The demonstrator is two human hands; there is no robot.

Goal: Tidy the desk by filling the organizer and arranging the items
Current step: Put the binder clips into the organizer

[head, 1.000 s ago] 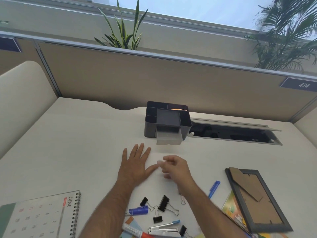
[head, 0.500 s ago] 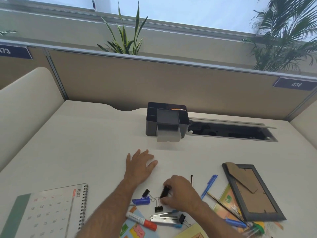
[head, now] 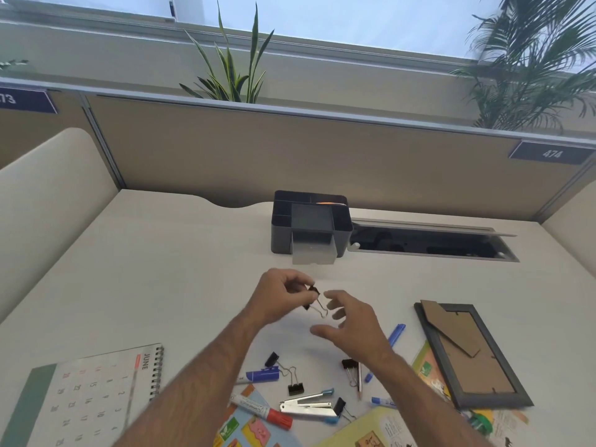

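Note:
A dark grey desk organizer (head: 280,232) stands at the back of the desk, its frosted drawer (head: 312,256) pulled out at the front. My left hand (head: 280,296) is raised above the desk and pinches a black binder clip (head: 314,296) by its body, wire handles hanging down. My right hand (head: 353,327) hovers just right of the clip, fingers spread, holding nothing. Several more black binder clips (head: 295,387) lie on the desk below my hands, among a blue marker (head: 261,375), a white-and-red marker (head: 261,409) and a stapler (head: 306,406).
A spiral calendar (head: 84,398) lies at the front left. A picture frame (head: 471,356) lies face down on the right, with blue pens (head: 396,333) and colourful cards (head: 254,427) nearby. An open cable tray (head: 429,243) sits right of the organizer. A partition wall runs behind.
My right hand picked a binder clip from the pile and lifted it; my left hand rose off the desk and took hold of the clip. My right hand has let go.

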